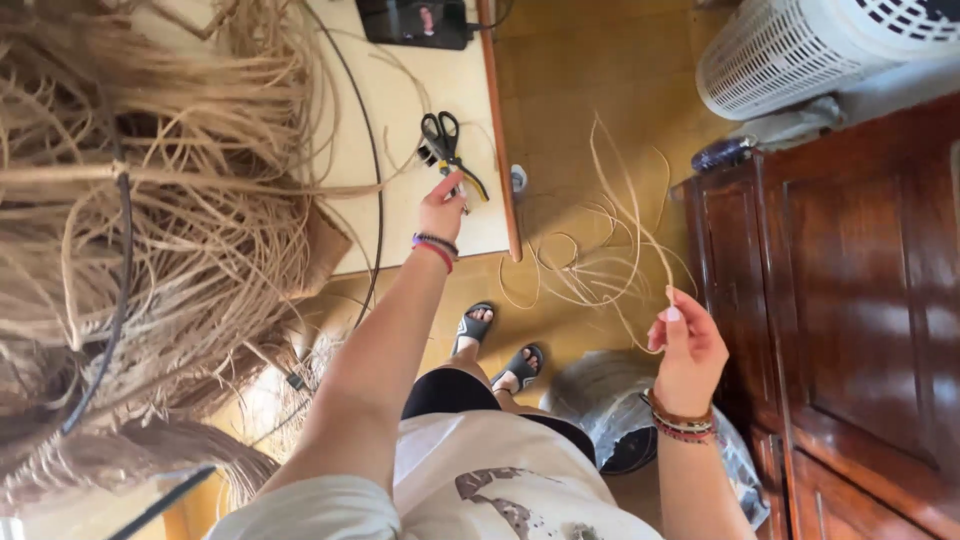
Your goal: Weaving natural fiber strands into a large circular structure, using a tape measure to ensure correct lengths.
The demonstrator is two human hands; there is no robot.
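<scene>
- Left hand [441, 207] is reaching out over the pale table [400, 140], fingers curled around a small yellow-and-dark tool [466, 190] lying just below the black-handled scissors [441, 138]; whether it is gripping the tool firmly or only touching it is hard to tell.
- Right hand [686, 350] is lifting up beside the dark wooden cabinet [850, 300], fingertips pinching a few long straw strands [620, 220] that are looping down over the yellow floor [590, 80].
- Beaded bracelets are sitting on both wrists.
- Filling the left side, a big bundle of dry straw fibre [150, 200] is spilling across the table, with a black cable [375, 180] running through it.
- A white slatted basket [790, 50] is lying at the top right, near the cabinet.
- Below, the person's sandalled feet [495, 350] are standing on the floor, next to a plastic-wrapped bundle [600, 400].
</scene>
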